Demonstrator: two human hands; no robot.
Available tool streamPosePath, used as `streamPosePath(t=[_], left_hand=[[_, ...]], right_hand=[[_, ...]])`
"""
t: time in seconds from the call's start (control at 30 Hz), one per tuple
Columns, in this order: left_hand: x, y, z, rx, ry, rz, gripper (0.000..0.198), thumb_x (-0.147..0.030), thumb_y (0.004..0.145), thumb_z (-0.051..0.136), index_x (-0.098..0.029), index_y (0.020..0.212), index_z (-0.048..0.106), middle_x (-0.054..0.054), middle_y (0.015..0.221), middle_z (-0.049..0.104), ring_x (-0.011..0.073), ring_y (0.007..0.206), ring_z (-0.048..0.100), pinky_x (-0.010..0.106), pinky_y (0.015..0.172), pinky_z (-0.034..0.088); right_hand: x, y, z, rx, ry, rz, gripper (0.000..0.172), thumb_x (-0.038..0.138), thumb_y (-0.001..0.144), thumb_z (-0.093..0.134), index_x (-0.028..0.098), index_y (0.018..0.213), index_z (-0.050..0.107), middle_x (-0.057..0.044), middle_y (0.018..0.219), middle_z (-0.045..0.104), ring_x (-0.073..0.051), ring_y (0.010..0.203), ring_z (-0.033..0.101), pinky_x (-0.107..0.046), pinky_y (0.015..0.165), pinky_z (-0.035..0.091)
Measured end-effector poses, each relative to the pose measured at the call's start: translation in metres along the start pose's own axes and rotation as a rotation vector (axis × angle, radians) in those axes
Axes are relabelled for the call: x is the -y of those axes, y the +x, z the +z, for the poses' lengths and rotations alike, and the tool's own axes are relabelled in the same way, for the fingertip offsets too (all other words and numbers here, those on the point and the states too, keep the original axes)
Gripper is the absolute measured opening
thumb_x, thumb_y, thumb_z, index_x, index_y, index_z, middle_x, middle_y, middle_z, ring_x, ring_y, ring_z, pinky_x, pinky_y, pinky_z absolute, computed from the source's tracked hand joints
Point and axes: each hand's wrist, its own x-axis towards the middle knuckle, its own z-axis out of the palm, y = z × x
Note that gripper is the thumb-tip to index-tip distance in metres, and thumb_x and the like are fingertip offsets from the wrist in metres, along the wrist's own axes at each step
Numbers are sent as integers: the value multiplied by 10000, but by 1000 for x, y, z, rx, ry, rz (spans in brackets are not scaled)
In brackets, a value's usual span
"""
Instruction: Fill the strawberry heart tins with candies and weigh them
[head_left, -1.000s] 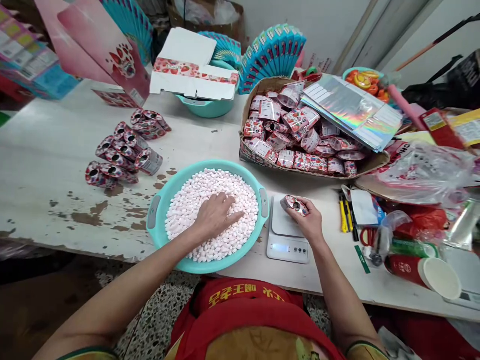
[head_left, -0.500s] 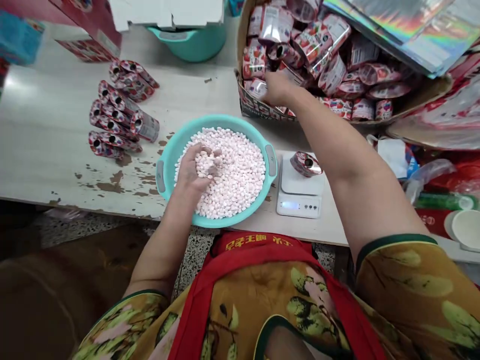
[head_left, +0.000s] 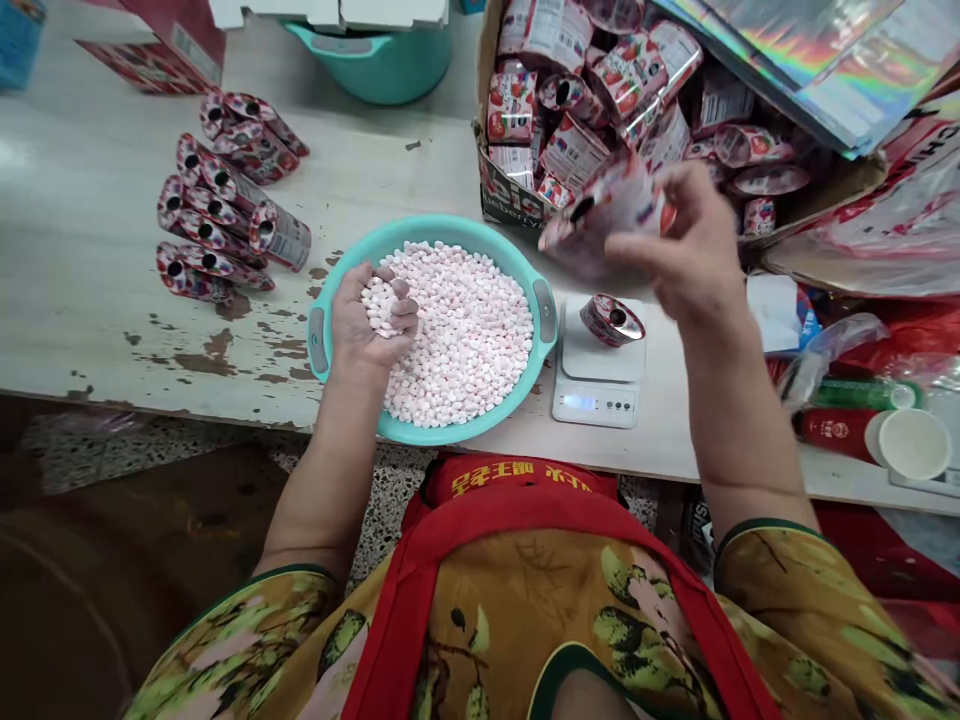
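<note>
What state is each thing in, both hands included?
Left hand: cupped around white pellets
Right hand: gripping a printed container, motion-blurred
Basin: well filled with pellets
Scale: display lit, another container on its plate
Cardboard box: open, heaped with containers
Containers at left: clustered, dark openings showing
Red cup: lying on its side

Red cup (head_left: 844,432) beside a green cylinder (head_left: 862,393)

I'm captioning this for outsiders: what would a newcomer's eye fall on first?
Probably the turquoise basin near the centre, full of pale pink pieces, some cupped in the left hand at its left side. Next, the right hand, holding a blurred container near an open box of strawberry-print containers at the upper right. Then the white scale right of the basin, with one container on it.
</note>
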Motion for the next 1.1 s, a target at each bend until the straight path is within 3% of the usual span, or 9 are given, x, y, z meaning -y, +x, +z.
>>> streamPosePath(t=[0.13, 0.27, 0.43, 0.6, 0.7, 0.83, 0.97, 1.1], left_hand=[[12, -3, 9, -29, -14, -73, 234, -347, 945, 630, -189, 784, 567, -2, 616, 613, 63, 439, 515, 125, 350, 298], [11, -12, 21, 26, -47, -48, 250, -314, 976, 580, -182, 769, 538, -30, 576, 575, 51, 383, 465, 122, 334, 256], [-2, -36, 44, 39, 15, 192, 318, -373, 1007, 546, -182, 753, 571, -16, 594, 548, 62, 398, 464, 178, 343, 288], [15, -47, 69, 13, 176, 564, 344, -509, 922, 694, -204, 795, 599, -8, 676, 560, 102, 569, 594, 206, 480, 436], [28, -42, 72, 15, 217, 648, 357, -515, 906, 715, -210, 775, 586, -20, 679, 554, 106, 593, 600, 219, 526, 461], [29, -34, 70, -21, 203, 701, 313, -526, 909, 724, -226, 860, 651, -41, 643, 514, 95, 539, 536, 230, 521, 432], [27, -31, 72, -38, 217, 688, 334, -562, 923, 701, -233, 879, 661, -36, 640, 507, 102, 544, 532, 232, 523, 425], [30, -30, 76, 15, 217, 655, 383, -534, 923, 711, -220, 746, 580, -49, 588, 442, 95, 499, 472, 231, 494, 400]], right_hand=[[-16, -58, 39, -62, 151, 236, 739, 565, 565, 942, 220, 1155, 660, -64, 1166, 753, -273, 1118, 733, -407, 886, 632], [-34, -68, 79, 24, 269, 360, 750, 623, 517, 932, 229, 1092, 654, -77, 1109, 771, -285, 1017, 745, -448, 889, 626], [-37, -60, 118, 204, 37, 202, 515, 441, 661, 876, 235, 1100, 702, -53, 1144, 756, -247, 1088, 710, -398, 1017, 552], [-33, -54, 151, 313, -200, 15, 357, 267, 729, 721, 222, 1081, 686, -35, 1100, 746, -228, 1009, 699, -363, 956, 535], [-31, -52, 162, 311, -301, 21, 329, 254, 724, 685, 214, 1051, 679, -46, 1085, 747, -241, 987, 688, -361, 917, 534], [-28, -52, 164, 295, -329, 27, 332, 266, 750, 672, 217, 1078, 684, -49, 1123, 752, -253, 1017, 692, -368, 927, 528], [-24, -52, 161, 278, -375, 81, 374, 262, 742, 678, 238, 1116, 691, -34, 1092, 772, -259, 976, 709, -379, 910, 534], [-23, -50, 158, 289, -399, 100, 359, 271, 738, 683, 242, 1096, 689, -27, 1036, 780, -255, 923, 711, -371, 866, 534]])
